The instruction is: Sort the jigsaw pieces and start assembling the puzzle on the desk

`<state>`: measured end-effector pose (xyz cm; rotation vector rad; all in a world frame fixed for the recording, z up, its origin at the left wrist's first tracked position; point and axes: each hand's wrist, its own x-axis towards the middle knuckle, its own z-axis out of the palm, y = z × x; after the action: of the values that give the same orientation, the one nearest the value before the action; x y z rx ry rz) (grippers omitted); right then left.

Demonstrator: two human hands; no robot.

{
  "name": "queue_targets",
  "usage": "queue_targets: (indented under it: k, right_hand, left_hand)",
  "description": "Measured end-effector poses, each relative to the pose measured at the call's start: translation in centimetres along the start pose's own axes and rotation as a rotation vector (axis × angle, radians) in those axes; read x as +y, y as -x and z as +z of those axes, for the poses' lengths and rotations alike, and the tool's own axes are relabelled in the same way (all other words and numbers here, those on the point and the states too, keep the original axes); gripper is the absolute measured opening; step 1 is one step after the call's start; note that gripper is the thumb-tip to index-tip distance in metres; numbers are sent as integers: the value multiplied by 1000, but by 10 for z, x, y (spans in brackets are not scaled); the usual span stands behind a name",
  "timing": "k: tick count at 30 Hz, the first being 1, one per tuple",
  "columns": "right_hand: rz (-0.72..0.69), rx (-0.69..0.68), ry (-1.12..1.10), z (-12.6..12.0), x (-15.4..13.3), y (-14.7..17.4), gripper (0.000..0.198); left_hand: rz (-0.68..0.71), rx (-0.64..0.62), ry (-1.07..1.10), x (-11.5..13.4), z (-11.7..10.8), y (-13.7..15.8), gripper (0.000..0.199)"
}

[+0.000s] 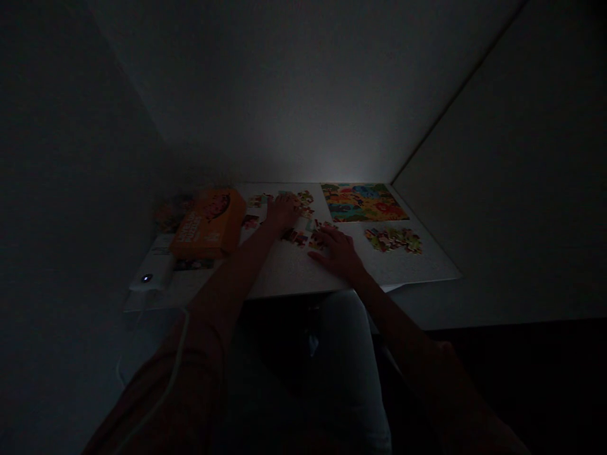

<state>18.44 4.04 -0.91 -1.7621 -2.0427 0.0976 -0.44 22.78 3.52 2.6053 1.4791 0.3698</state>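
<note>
My left hand (pixel 283 212) reaches across the white table onto a cluster of loose jigsaw pieces (pixel 305 201); its fingers look stretched out, though the dim light blurs their tips. Closer to me, my right hand (pixel 339 251) lies low over the table with its thumb apart from the fingers. Its fingertips touch or cover part of a small group of joined-looking puzzle pieces (pixel 296 237). More pieces (pixel 257 200) lie left of my left hand. Whether a piece is under either hand's fingertips is hidden.
An orange puzzle box (pixel 208 221) stands at the table's left, beside a white device (pixel 154 265) with a small light and cable. A colourful animal picture (pixel 364 202) lies at the back right, a pile of puzzle pieces (pixel 393 240) before it. Walls enclose the table (pixel 294 275).
</note>
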Motion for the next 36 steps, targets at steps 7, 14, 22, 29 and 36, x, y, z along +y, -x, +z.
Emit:
queue_targets:
  k: [7,14,22,29,36]
  right_hand:
    - [-8,5,-12,2,3,0,70]
    - [-16,24,-16,5,5,1,69]
    - [-18,13,-8,5,3,2,66]
    - [-12,33,-28,0,16,-27,48]
    - [-47,-31,-47,5,25,-154,60]
  left_hand:
    - [34,8,6,-8,-5,-9,43]
    - [106,-26,20,-16,-7,10,39]
    - [197,-30,-1,-42,-10,51,44]
    - [182,-2,8,-54,-11,62,46]
    - [170,-75,-8,-55,-7,66,54]
